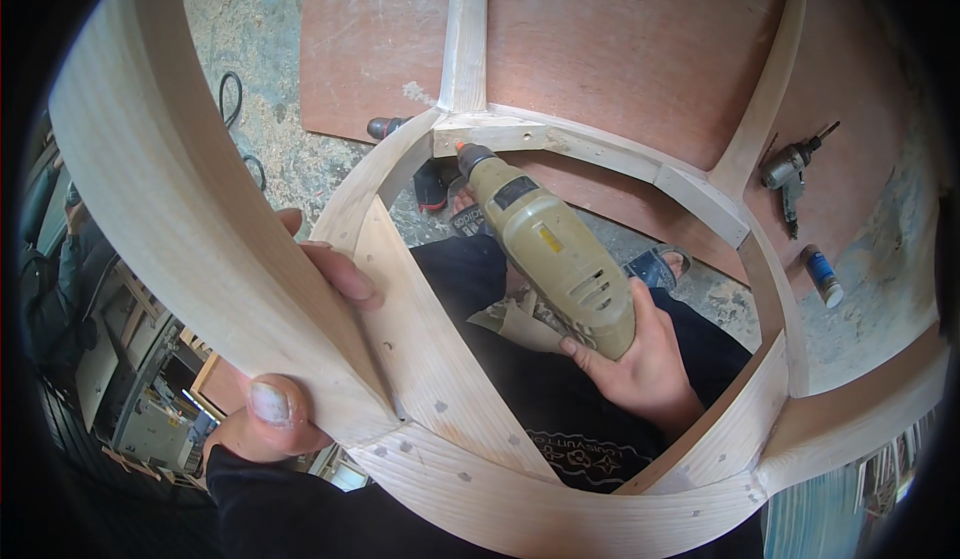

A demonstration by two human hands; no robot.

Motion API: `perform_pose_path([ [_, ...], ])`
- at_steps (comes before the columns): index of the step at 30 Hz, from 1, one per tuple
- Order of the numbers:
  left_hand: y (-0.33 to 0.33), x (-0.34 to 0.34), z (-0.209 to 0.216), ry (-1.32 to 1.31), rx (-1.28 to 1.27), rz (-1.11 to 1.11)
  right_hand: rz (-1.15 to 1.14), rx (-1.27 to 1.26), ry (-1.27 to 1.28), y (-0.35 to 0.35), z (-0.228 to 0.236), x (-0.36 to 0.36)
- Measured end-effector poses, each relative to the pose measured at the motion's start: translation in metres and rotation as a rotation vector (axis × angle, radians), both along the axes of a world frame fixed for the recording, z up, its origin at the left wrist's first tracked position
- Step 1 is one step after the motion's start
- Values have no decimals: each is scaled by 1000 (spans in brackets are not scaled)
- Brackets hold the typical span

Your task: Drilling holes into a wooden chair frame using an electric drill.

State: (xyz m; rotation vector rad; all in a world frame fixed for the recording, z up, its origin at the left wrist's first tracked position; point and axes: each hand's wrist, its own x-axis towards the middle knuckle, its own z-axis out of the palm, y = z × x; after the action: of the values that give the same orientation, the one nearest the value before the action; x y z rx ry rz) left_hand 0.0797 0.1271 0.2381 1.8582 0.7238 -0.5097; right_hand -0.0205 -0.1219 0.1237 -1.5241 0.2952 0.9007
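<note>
A pale wooden chair frame (600, 519) with a rounded seat ring and several curved legs lies across my lap. My left hand (268, 421) is wrapped around the thick curved leg (215, 219) nearest me on the left, thumb on the near side and fingertips on the far side. Inside the ring, my right hand (650, 364) grips the rear of a beige electric drill (555, 244). Its dark chuck points away to the far left, close to a corner block (490, 139) with a hole in it. Whether the bit touches the wood cannot be made out.
A reddish plywood sheet (380, 39) covers the floor beyond the frame. On the right lie a grey metal power tool (788, 169) and a blue canister (822, 277). A black-and-red tool (432, 187) sits behind the far-left corner. A black cable (230, 99) loops on the dusty floor.
</note>
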Motion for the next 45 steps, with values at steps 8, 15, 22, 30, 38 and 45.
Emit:
perform_pose_path([
  [8,-1,0,4,39,5,57,-34,31,65,-1,4,4],
  [15,-8,8,9,76,55,53,-71,36,66,-3,-4,-5],
  [22,-1,12,9,126,7,85,-255,130,133,-2,-20,-25],
  [30,-1,16,10,140,-52,160,-189,150,186,-2,-30,-24],
  [38,18,6,5,65,12,-134,-243,83,186,-2,-29,-14],
  [45,5,14,9,143,-89,181,-181,62,185,-2,-34,-16],
])
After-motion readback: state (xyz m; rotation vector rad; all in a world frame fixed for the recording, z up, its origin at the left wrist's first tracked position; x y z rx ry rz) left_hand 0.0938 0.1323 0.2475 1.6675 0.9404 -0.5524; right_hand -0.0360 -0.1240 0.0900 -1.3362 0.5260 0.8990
